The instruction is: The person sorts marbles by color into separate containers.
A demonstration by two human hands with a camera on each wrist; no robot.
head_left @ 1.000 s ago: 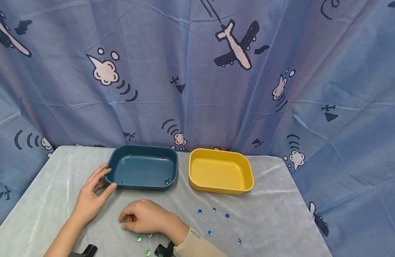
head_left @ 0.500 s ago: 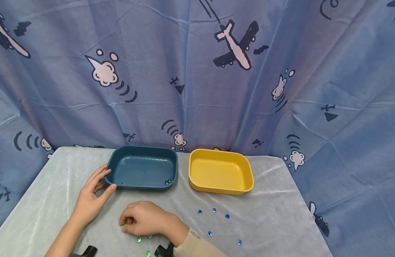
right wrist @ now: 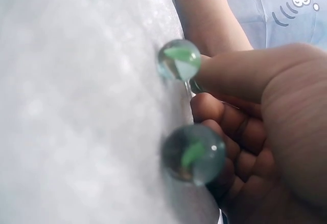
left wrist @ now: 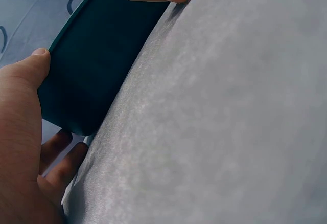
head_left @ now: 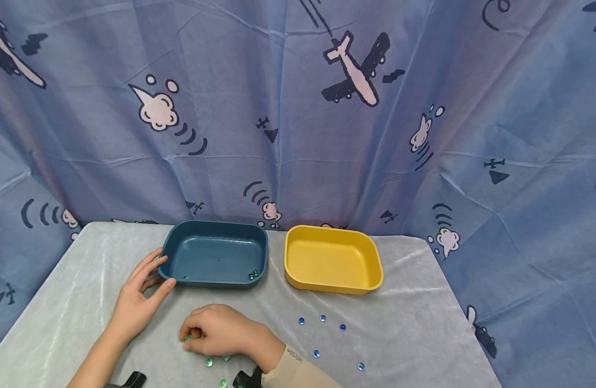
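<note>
My left hand (head_left: 135,304) holds the front left corner of a teal tray (head_left: 215,253), thumb on one side and fingers on the other. The same tray (left wrist: 97,60) fills the upper left of the left wrist view. My right hand (head_left: 222,327) is low over the cloth in front of it, pinching a green marble (head_left: 188,338) between thumb and forefinger. Close beside that hand lie clear glass marbles with green swirls, among them a nearer marble (right wrist: 194,154) and a farther marble (right wrist: 179,60). Inside the tray are green marbles (head_left: 253,274) at the right corner.
A yellow tray (head_left: 333,257) stands right of the teal one. Several blue marbles, such as a blue marble (head_left: 316,354), are scattered on the grey cloth (head_left: 414,323) before it. A printed blue curtain (head_left: 298,108) hangs behind the table.
The right hand's fingertips have closed in slightly, and the green marble shows more plainly between them. My left hand and both trays have stayed put.
</note>
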